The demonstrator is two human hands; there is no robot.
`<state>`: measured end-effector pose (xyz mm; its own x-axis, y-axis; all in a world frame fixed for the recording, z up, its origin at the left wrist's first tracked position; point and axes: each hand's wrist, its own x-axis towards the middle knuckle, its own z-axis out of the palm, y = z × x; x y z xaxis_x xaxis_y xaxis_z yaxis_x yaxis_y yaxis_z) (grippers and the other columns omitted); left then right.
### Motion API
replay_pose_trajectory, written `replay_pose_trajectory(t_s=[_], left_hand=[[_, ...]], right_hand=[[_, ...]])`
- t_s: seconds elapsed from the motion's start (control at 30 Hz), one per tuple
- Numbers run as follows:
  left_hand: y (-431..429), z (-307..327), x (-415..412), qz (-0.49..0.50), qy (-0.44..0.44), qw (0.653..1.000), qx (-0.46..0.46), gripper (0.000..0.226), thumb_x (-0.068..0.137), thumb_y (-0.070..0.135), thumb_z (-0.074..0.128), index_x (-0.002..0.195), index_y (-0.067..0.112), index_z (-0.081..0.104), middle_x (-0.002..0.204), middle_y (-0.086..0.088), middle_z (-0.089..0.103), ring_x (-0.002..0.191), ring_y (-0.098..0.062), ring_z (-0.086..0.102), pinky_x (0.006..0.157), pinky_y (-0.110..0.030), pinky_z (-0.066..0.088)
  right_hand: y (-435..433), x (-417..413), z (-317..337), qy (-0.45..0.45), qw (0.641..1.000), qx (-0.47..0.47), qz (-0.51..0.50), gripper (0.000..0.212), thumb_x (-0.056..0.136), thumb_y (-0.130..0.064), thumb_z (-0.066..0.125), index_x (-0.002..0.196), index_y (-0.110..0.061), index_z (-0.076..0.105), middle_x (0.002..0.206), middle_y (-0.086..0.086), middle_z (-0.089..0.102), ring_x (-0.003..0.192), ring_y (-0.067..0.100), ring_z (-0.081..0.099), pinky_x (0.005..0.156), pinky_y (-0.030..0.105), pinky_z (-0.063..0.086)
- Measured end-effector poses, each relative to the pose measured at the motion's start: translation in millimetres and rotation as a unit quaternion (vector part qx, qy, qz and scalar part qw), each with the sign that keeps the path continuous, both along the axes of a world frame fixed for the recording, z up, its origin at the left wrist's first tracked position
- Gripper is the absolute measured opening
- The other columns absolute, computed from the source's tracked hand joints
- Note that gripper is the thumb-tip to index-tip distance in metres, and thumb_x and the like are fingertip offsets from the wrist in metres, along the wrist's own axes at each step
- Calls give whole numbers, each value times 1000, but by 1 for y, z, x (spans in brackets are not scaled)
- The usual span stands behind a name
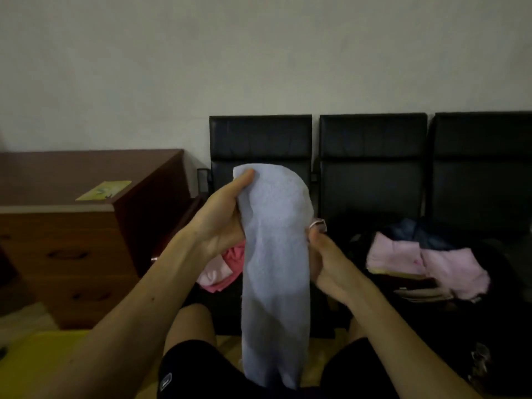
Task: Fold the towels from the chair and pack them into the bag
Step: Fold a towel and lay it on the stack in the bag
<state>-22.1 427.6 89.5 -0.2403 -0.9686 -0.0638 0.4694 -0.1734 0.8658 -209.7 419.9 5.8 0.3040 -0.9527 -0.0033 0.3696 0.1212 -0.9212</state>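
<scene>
Two pale pink towels [394, 254] lie atop the dark bag [498, 272]. Three black chairs [372, 156]. The left grip [221, 214] and right grip [325, 263] each pinch one blue towel [276, 254].

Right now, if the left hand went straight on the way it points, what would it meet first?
The left hand grips the pale blue towel, so nothing lies between them. Beyond the towel, it would probably meet the backrest of the leftmost black chair; depth is unclear.

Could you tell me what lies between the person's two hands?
In the head view, a long pale blue terry towel hangs between the left hand and right hand.
</scene>
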Motion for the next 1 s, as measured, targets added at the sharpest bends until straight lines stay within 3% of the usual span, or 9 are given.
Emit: replay_pose_trajectory(t_s=[0.13,0.23,0.3,0.37,0.53,0.63,0.7,0.83,1.0], left_hand=[[10,-22,6,13,28,999,23,39,99,36,51,121,6,63,117,-17,71,108,-30,69,92,-43,56],[17,-41,10,45,23,998,37,35,100,37,47,115,9,64,102,-13,76,92,-25,75,78,-38,62],[18,-49,13,70,13,997,40,35,102,38,45,118,12,61,96,-10,77,86,-21,76,70,-34,63],[18,-58,13,112,-3,993,47,27,102,38,46,108,16,62,87,-5,77,75,-17,75,63,-31,61],[16,-73,14,174,13,983,63,21,101,32,50,97,15,61,82,-2,70,65,-14,72,57,-30,59],[21,-82,16,182,24,980,71,20,101,31,50,96,15,61,80,-2,70,64,-13,72,57,-29,60],[25,-83,17,180,31,980,73,23,102,32,48,97,14,61,84,-2,71,67,-14,72,59,-30,60],[30,-82,20,184,12,978,95,43,104,38,41,132,7,52,112,-7,64,106,-25,63,92,-39,54],[23,-95,34,154,70,979,110,42,101,38,50,127,6,57,97,-15,76,92,-27,74,76,-41,62]], right_hand=[[16,7,-52,-9,996,49,80,51,43,-37,98,83,-11,79,97,11,75,89,22,73,77,33,60],[24,7,-65,32,993,69,92,31,52,-29,93,76,-15,79,86,4,76,82,16,73,77,32,60],[30,3,-62,105,986,88,96,28,60,-24,84,85,-14,76,88,1,77,85,15,74,86,37,58],[34,-2,-62,210,967,88,113,53,56,-34,90,101,-12,72,100,1,77,99,18,72,98,46,52],[41,-12,-58,292,944,92,120,57,59,-34,90,107,-10,68,101,3,77,100,18,72,97,42,54],[45,-13,-63,285,947,100,114,69,54,-33,94,113,-14,64,104,1,76,103,18,70,98,42,53],[50,-12,-67,231,962,113,89,50,60,-20,85,104,-14,63,92,-2,77,91,15,73,90,38,56],[54,-13,-72,186,976,114,-5,57,57,-21,85,107,-16,59,105,5,72,96,21,71,88,39,56],[52,-12,-54,140,987,73,-8,77,52,-22,91,122,-9,62,108,10,74,101,25,71,92,47,55]])
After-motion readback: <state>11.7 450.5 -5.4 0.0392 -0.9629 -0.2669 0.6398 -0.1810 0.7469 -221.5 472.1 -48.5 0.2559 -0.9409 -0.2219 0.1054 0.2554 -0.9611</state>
